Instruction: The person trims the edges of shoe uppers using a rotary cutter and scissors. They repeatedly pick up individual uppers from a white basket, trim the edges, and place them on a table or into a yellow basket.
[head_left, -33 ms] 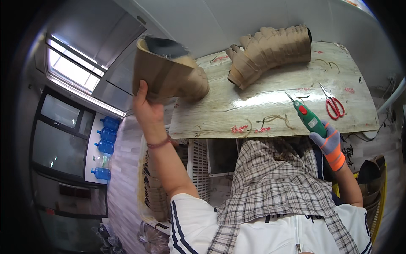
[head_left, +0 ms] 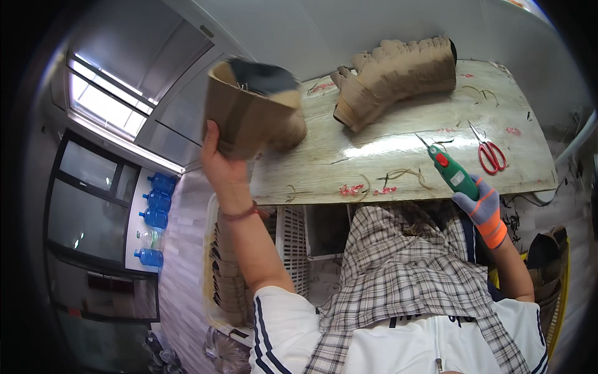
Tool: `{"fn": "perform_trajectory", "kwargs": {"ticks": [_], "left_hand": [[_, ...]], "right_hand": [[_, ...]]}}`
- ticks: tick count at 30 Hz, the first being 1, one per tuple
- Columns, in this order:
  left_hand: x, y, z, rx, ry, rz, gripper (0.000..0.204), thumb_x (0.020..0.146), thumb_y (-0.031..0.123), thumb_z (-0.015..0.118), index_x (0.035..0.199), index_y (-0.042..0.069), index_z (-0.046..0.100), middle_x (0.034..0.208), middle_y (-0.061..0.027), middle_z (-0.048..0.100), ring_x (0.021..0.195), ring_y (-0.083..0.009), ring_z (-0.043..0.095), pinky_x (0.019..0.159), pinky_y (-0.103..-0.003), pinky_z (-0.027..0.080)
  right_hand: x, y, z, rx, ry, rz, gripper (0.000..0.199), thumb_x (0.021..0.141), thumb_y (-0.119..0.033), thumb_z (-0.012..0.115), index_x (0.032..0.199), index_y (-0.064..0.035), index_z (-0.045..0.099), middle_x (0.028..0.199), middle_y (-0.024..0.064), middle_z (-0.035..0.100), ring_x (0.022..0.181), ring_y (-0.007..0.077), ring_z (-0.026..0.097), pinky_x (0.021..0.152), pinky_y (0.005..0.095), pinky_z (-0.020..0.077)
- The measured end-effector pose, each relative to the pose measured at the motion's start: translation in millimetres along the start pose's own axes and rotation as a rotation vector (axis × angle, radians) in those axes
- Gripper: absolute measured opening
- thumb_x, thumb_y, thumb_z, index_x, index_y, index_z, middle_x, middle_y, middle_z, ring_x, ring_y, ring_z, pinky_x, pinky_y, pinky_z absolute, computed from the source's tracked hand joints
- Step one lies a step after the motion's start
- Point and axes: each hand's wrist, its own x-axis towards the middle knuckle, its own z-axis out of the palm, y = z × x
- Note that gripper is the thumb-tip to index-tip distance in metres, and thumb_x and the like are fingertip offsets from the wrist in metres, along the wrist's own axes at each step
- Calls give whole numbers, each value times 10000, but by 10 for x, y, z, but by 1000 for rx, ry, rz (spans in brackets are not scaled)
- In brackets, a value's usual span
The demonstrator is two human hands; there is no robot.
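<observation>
My bare left hand (head_left: 225,174) grips a tan boot upper (head_left: 252,121) by its lower left side, thumb on the outside, other fingers hidden. The boot upper is blurred; its open top shows a dark lining, and its far end lies over the table's left edge. In my right hand (head_left: 483,209), in a blue-grey and orange glove, is a green hand tool (head_left: 459,177) with a red button and a thin metal tip pointing up and left over the table. Red-handled scissors (head_left: 492,157) lie to its right. Farther back rests a row of nested tan boot uppers (head_left: 398,78).
The light wood-look table (head_left: 311,177) carries loose thread scraps and red bits. Below it at left stands a white slatted crate (head_left: 291,243) beside more stacked uppers (head_left: 232,280). A yellow-rimmed basket (head_left: 557,311) holds uppers at right. Blue water jugs (head_left: 156,218) line the left wall.
My left hand has shifted slightly right and down with the boot upper, whose opening now shows more of the dark lining. The green tool has moved very slightly left.
</observation>
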Motion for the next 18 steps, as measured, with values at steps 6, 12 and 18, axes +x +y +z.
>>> {"fn": "perform_trajectory", "kwargs": {"ticks": [6,12,18], "left_hand": [[-315,-1033,-323,-432,-60,-543,286,942,196,501,1121,12,624,1138,-142,656,1076,-291,600,957,-429,474],[-664,-1645,-397,-225,101,-523,319,959,188,423,1127,3,621,1162,-139,647,1083,-295,594,978,-439,455],[-720,-1758,-316,-514,-47,-702,320,955,177,415,1140,10,615,1171,-145,642,1099,-318,583,993,-464,435]], "right_hand": [[92,-115,2,-230,88,-348,491,631,-243,856,1036,-40,666,818,140,677,687,259,655,630,326,512],[-7,-91,-189,-503,73,-460,525,581,-330,870,1005,-84,683,759,118,654,648,310,608,587,348,487],[-28,-14,-243,-482,24,-463,512,576,-325,874,990,-87,687,732,113,648,642,300,611,582,341,486]]}}
